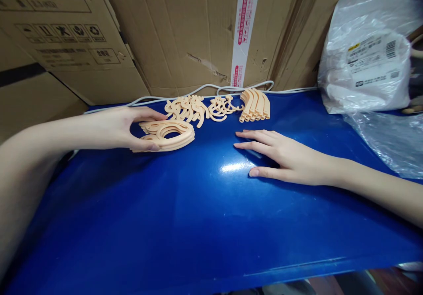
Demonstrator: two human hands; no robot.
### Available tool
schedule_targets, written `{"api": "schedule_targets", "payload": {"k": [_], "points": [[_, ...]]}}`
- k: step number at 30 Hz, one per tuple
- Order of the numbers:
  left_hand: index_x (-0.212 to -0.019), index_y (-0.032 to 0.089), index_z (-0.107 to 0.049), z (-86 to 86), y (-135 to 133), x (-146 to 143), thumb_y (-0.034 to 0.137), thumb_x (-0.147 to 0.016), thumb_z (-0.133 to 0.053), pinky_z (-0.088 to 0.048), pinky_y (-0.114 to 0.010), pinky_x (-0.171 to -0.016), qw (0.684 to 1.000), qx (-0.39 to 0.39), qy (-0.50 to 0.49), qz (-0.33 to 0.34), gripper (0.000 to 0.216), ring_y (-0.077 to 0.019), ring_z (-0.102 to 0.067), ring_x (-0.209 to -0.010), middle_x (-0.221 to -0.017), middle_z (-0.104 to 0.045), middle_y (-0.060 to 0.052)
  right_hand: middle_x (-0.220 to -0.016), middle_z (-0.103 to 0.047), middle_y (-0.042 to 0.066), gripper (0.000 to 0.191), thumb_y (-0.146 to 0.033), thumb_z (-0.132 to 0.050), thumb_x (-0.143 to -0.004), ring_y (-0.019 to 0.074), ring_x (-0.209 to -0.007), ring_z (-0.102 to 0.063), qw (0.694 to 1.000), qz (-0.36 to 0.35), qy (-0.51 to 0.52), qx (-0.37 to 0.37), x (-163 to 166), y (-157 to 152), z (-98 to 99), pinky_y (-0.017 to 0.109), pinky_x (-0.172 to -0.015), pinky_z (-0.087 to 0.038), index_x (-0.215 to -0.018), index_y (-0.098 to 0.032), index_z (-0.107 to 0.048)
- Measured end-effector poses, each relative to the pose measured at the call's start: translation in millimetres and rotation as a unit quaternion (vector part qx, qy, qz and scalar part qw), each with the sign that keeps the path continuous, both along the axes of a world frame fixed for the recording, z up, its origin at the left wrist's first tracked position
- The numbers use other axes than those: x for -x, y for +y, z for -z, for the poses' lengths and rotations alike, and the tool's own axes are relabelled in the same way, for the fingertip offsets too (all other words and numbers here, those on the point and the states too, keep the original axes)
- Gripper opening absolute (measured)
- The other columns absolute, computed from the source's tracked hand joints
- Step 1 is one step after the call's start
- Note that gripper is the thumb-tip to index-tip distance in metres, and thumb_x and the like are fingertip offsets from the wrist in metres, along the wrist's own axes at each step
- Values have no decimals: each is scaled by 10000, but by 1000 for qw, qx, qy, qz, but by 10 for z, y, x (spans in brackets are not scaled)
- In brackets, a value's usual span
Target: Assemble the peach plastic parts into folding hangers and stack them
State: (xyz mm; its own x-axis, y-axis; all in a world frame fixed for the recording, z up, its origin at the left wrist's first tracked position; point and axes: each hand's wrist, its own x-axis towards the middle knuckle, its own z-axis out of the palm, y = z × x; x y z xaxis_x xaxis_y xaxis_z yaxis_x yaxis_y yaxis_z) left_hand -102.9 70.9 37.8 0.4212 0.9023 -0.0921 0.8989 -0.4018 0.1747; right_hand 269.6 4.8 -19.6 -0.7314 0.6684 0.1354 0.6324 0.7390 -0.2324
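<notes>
My left hand [122, 127] is around the left end of a stack of beige curved plastic pieces [180, 143] with a large oval opening. Its thumb lies along the front and its fingers reach over the back. Palm down at the right, my right hand [280, 156] has its fingers spread and holds nothing. Behind the stack is a heap of wavy beige pieces [187, 108]. Beside that heap lie several thin beige hooks [220, 109]. Nearest my right fingertips, a row of beige curved hollow arms [255, 105] lies side by side.
A blue table [198, 224] lies under everything. Cardboard [185, 35] stands along its back, with a box [62, 31] at the left. A white cable [165, 97] runs along the back edge. Clear plastic bags [366, 61] with a labelled white package fill the right corner.
</notes>
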Motion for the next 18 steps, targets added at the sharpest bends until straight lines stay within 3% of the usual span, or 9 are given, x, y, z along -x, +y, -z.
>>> {"api": "schedule_targets", "payload": {"k": [3, 8, 18], "points": [[-1372, 221, -574, 7, 9, 4, 644, -772, -645, -413, -408, -1053, 1000, -6, 7, -4, 738, -293, -590, -1196, -1403, -617, -43, -1585, -405, 154, 621, -563, -527, -957, 333, -1430, -417, 1000, -1, 1, -2, 1, 1, 5, 547, -1146, -363, -1466, -207, -510], [-1401, 286, -541, 13, 72, 24, 790, -590, -657, -362, -390, -1106, 998, 26, 26, -44, 961, -296, -539, -1281, -1458, -568, -9, -1582, -409, 157, 627, -566, -523, -959, 332, -1430, -417, 1000, -4, -1, -6, 2, 7, 6, 550, -1141, -368, -1468, -200, -507], [-1454, 263, -487, 46, 71, 39, 798, -601, -645, -353, -437, -1129, 999, 4, 26, -29, 1019, -295, -530, -1303, -1500, -532, -45, -1584, -405, 160, 631, -565, -522, -959, 331, -1427, -422, 1000, -4, -4, -6, 7, 8, 10, 545, -1150, -359, -1470, -196, -506]]}}
